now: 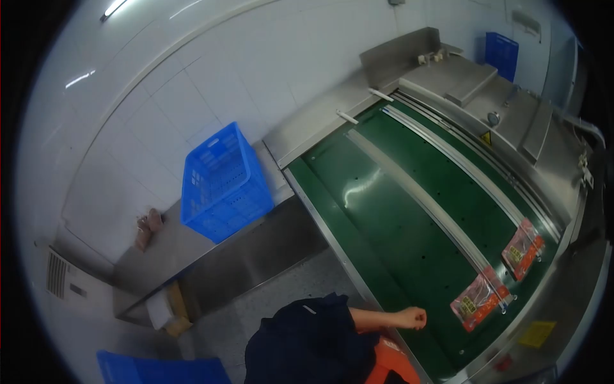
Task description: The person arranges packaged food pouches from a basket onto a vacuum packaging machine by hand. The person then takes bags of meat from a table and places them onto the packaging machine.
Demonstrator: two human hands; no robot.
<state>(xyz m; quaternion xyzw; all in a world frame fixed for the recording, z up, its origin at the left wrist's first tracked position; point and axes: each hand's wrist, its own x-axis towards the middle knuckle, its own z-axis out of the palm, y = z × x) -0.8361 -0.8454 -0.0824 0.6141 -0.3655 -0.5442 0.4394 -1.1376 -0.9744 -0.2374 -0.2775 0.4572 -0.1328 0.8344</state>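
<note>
My left hand [409, 317] hangs over the near edge of the green machine bed [416, 259], fingers curled in and nothing showing in them. The forearm comes out of a dark blue sleeve, with something orange beneath it. To the right of the hand, and apart from it, a red and clear flat packet [474, 306] lies with its end across a long metal bar [425, 208]. A second similar packet [519, 255] lies across the end of the other bar [457, 163]. My right hand is out of view.
A blue plastic crate [227, 185] stands on the steel counter by the wall, near two brownish items [149, 227]. Another blue crate [160, 370] shows at bottom left. The machine's steel lid [473, 89] lies beyond the bed. A cardboard box [177, 310] sits under the counter.
</note>
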